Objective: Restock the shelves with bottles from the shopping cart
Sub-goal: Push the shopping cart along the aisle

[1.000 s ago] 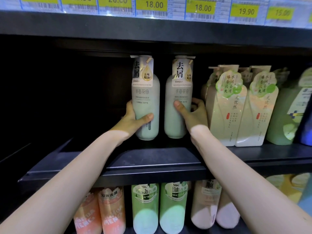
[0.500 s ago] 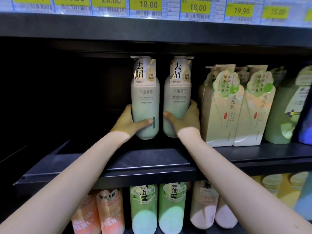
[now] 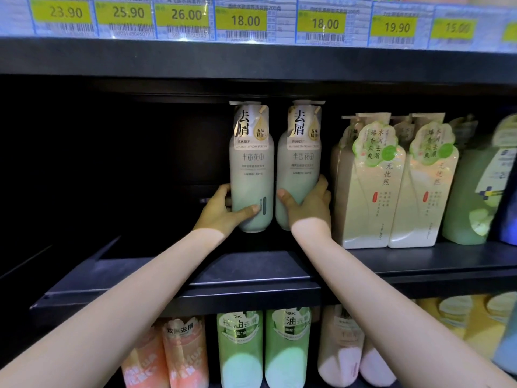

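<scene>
Two tall pale-green pump bottles stand upright side by side on the dark middle shelf [image 3: 251,273]. My left hand [image 3: 223,211] grips the lower part of the left bottle [image 3: 251,169], thumb across its front. My right hand [image 3: 310,205] grips the lower part of the right bottle [image 3: 299,169], fingers round its right side and thumb on its front. The two bottles nearly touch. The shopping cart is out of view.
Right of the held bottles stand cream bottles with green tags [image 3: 366,186] and greener bottles [image 3: 475,197]. The shelf's left part [image 3: 126,177] is dark with nothing seen on it. Price tags [image 3: 246,21] line the shelf edge above. Pink and green bottles [image 3: 240,348] fill the lower shelf.
Both bottles have moved closer together and a little further back on the shelf. My right hand has slid lower and round the right bottle's side.
</scene>
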